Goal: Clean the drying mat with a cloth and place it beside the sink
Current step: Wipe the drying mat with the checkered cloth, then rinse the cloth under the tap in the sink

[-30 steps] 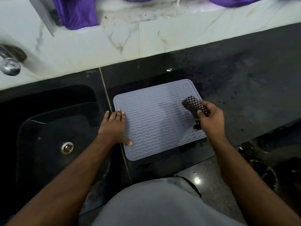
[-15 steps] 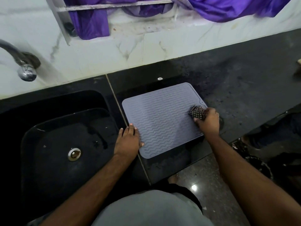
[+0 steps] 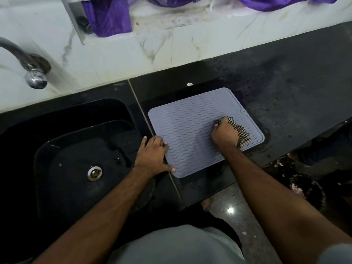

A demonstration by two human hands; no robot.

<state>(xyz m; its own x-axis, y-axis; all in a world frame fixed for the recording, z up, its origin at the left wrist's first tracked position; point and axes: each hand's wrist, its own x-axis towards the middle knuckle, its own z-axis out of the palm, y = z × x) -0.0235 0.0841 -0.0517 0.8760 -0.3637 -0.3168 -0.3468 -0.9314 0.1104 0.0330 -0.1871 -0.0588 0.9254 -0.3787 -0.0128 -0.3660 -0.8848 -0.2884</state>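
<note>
Black countertop (image 3: 285,103) under grey mat (image 3: 190,130)

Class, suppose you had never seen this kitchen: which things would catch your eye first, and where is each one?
First, the pale grey drying mat, flat on the dark counter just right of the black sink. On it, the right hand presses a bunched checked cloth near its right edge, while the left hand pins its left edge. A metal tap juts from the marble wall, upper left.

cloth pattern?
Black-and-white check cloth, bunched in the right hand; head view.
</note>
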